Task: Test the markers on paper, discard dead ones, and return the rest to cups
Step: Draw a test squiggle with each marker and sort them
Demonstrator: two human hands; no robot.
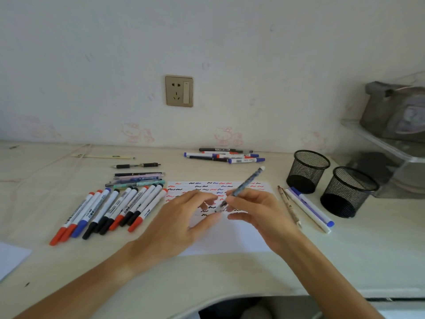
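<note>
Risks first. R hand (255, 210) grips a patterned pen (241, 188) w/ tip down over the paper (230, 240), barrel angled up-right. L hand (184, 217) is at the tip end, fingers curled in close. Can't tell if it's pinching a cap or just steadying, that spot is blurred.

- If a cap is coming off there, it could drop and roll off the desk (69, 284).
- L palm sits on the sheet over fresh squiggles, so smear risk if the ink's wet.
- Paper isn't fixed down. If L hand lifts mid-stroke, the sheet can slide, giving a faint line and a false "dead" call.
- Sorting mix-up looks likely: 3 loose groups w/ no labels. A marker row (108, 210) lies left of the paper, a far pile (225, 155) sits by the wall, and two pens (305, 208) lie just right of the sheet. Easy to put a dud back w/ the good ones.
- Both mesh cups (308, 171) (347, 192) are near R forearm's sweep and look empty, so a knock probably tips them.

Pen itself: slim, blue-grey print pattern, white end cap, clear section near the tip. Top half of the paper is covered w/ red/blue/black squiggle rows, lower half blank.
</note>
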